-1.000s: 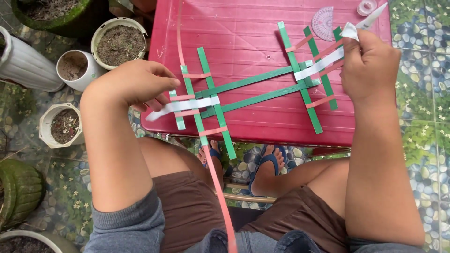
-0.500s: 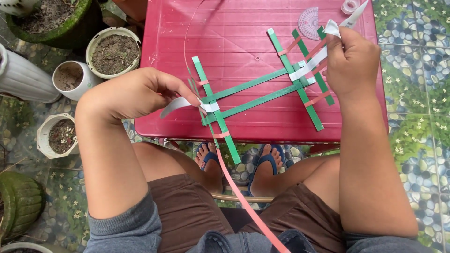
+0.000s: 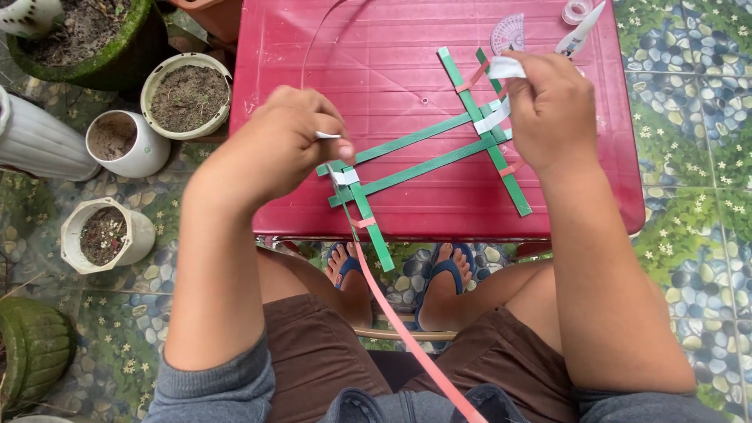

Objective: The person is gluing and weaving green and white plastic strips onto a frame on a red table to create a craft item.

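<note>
Green flat strips crossed into an open lattice (image 3: 423,157) lie on the red plastic table (image 3: 376,70), and I read them as the work in hand: two long strips run from lower left up to upper right, two shorter ones cross them near either end. White paper strip (image 3: 492,119) lies along that same long axis. My right hand (image 3: 552,110) is closed on its upper-right end at the far crossing, fingers pinched together on the strip. My left hand (image 3: 286,145) is clamped on a small white end (image 3: 325,135) just above the near crossing, thumb and fingers shut on it; whether this is the same strip I cannot tell, since the hand covers the run between. So the lattice sits between the two hands, the left nearer its lower-left corner, the right over its upper-right one. A long pink strip (image 3: 407,329) trails from the near crossing down over my lap. Beyond the right hand lie a small translucent protractor (image 3: 509,31), a tape roll (image 3: 577,11) and a white pen-like tool (image 3: 581,30). Left of the table stand soil-filled pots (image 3: 188,94).
</note>
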